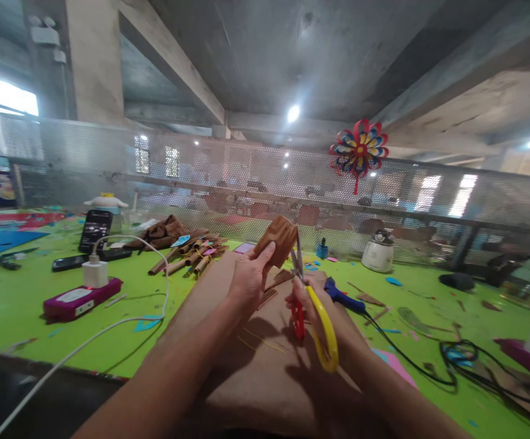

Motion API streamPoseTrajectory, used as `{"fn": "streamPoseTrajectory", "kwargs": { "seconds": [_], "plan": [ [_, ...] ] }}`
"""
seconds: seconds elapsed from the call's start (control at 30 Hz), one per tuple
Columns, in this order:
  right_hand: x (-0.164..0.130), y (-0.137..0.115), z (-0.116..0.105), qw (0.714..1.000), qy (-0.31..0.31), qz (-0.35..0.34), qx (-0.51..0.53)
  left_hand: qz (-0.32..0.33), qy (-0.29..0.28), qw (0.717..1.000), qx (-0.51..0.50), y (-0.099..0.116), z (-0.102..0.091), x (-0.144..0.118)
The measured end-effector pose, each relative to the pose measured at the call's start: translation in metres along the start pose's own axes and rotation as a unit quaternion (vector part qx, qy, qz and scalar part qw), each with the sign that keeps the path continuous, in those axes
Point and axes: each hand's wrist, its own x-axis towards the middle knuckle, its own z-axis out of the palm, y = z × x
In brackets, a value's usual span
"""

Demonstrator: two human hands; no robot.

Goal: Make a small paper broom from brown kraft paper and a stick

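Observation:
My left hand (pixel 249 277) pinches a small brown wood-grain paper piece (pixel 278 238) and holds it upright above the table. My right hand (pixel 308 305) grips scissors (pixel 313 317) with one yellow and one red handle loop; the blades point up beside the right edge of the paper piece. Both hands hover over a large brown sheet (pixel 256 366) spread on the green table (pixel 27 332). Small brown offcuts (pixel 278 280) lie on the sheet just behind my hands.
A pile of rolled brown paper tubes (pixel 187 250) lies behind left. A magenta power strip with a white charger (pixel 82 296) and cable sits left; phones (pixel 94 230) stand beyond. A blue glue gun (pixel 342 297) with black cord lies right. A mesh fence with a pinwheel (pixel 359 148) backs the table.

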Motion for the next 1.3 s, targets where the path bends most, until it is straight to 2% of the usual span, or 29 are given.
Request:
{"fn": "streamPoseTrajectory", "kwargs": {
  "seconds": [0.1,0.2,0.3,0.43,0.63,0.83,0.97,1.1,1.3],
  "plan": [
    [-0.002,0.001,0.006,0.999,0.004,0.03,-0.038,-0.003,-0.019,1.0,-0.003,0.002,0.003,-0.003],
    [-0.002,0.005,0.005,0.998,0.001,-0.014,-0.053,-0.008,-0.017,1.0,-0.017,0.004,0.006,-0.004],
    [-0.003,0.011,0.005,0.998,-0.002,-0.051,-0.048,-0.007,0.013,1.0,-0.002,0.003,0.006,-0.003],
    [-0.005,0.011,0.01,0.998,0.009,-0.048,-0.035,-0.005,0.024,1.0,0.001,-0.001,0.005,-0.001],
    [-0.006,0.001,0.018,0.997,0.028,-0.073,-0.027,-0.026,-0.013,1.0,-0.004,-0.001,0.008,-0.008],
    [-0.002,0.007,0.02,0.995,0.036,-0.086,-0.026,-0.063,0.016,0.998,0.003,0.001,0.005,-0.008],
    [-0.001,0.012,0.02,0.993,0.054,-0.101,-0.025,-0.068,0.008,0.997,-0.027,0.002,0.007,-0.008],
    [-0.003,0.015,0.019,0.994,0.052,-0.086,-0.039,-0.063,-0.004,0.996,-0.057,0.007,0.011,-0.01],
    [-0.002,0.02,0.015,0.992,0.048,-0.1,-0.056,-0.051,-0.008,0.995,-0.083,0.005,0.009,-0.007]
  ]
}}
